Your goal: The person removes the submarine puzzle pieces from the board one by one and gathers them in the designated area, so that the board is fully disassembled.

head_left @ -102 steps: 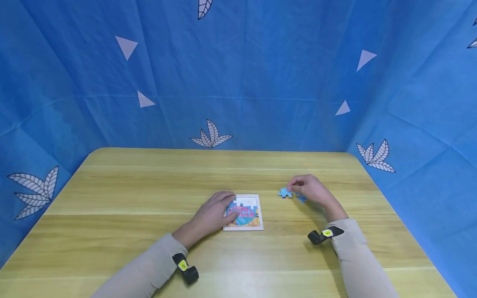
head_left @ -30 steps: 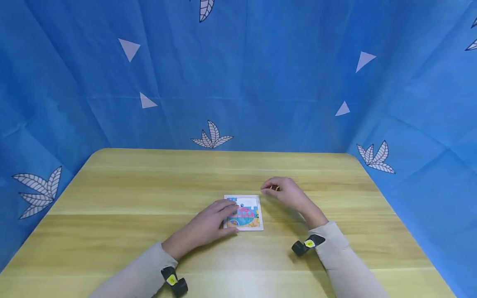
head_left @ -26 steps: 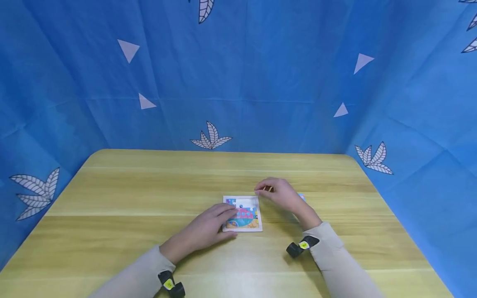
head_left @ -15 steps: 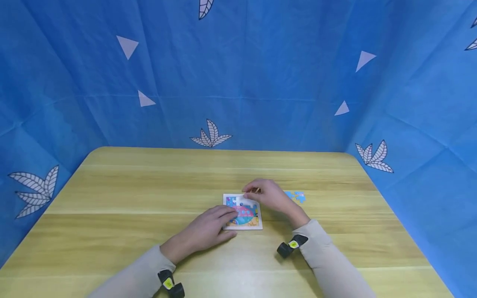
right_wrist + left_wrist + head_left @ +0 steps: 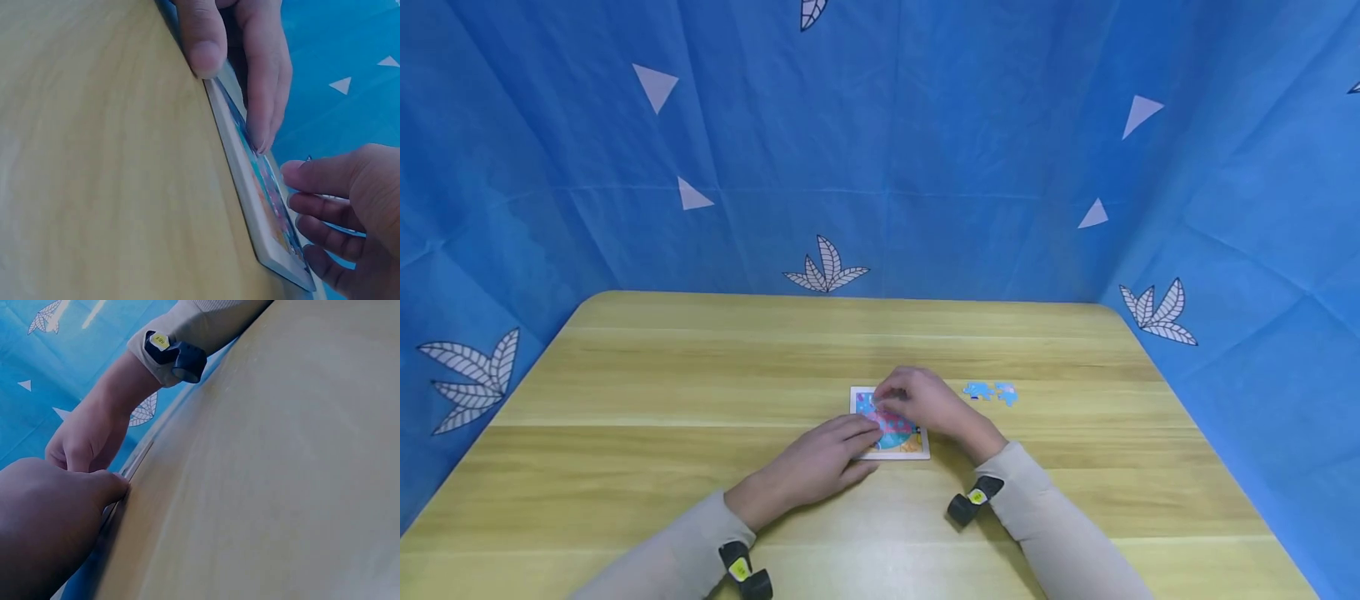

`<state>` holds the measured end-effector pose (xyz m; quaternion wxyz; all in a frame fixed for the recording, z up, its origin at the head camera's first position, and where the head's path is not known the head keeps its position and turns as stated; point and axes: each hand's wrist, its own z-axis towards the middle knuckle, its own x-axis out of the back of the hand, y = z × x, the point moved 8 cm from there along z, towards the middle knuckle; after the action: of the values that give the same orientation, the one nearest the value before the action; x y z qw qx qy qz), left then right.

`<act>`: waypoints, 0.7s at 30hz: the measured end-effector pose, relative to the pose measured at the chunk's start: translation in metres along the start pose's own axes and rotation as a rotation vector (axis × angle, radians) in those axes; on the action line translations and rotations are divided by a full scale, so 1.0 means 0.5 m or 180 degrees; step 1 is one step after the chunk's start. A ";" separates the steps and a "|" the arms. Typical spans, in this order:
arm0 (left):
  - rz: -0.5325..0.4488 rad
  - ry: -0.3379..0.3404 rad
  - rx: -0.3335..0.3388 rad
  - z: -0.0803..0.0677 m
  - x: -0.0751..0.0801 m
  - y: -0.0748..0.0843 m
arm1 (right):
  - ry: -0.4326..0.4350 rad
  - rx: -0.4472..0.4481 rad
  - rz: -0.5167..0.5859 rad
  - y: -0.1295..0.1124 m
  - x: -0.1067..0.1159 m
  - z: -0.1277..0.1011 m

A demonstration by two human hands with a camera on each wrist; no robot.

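Note:
A small square jigsaw puzzle (image 5: 891,456) in a white frame lies flat on the table, its sea-coloured picture partly covered by both hands. My left hand (image 5: 820,462) rests at its left side, straight fingers over the picture and thumb by the near edge. Over the puzzle's upper part, my right hand (image 5: 925,404) pinches a puzzle piece, mostly hidden by the fingers; only a sliver of the piece (image 5: 309,157) shows above the thumb in the right wrist view. The left wrist view has my left hand (image 5: 50,519) close to the right hand (image 5: 90,440).
Loose blue puzzle pieces (image 5: 978,391) lie on the table to the right of the framed puzzle, beyond the right forearm. The wooden table (image 5: 700,367) ends at a blue curtain (image 5: 970,150) with white leaf and triangle prints.
My right hand has moved left from the loose pieces to above the puzzle, bringing a piece. My left hand has drawn slightly back, its thumb shifting off the picture to the near edge.

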<state>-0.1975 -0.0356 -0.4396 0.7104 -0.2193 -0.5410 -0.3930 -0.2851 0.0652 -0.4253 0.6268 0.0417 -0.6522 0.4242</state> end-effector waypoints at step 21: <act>0.0074 0.0087 -0.0044 0.002 -0.008 0.003 | 0.0030 0.0029 -0.0352 -0.016 -0.018 0.002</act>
<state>-0.1976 -0.0326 -0.4429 0.7207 -0.2251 -0.5260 -0.3915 -0.2795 0.0552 -0.4291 0.6522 0.0785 -0.6440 0.3921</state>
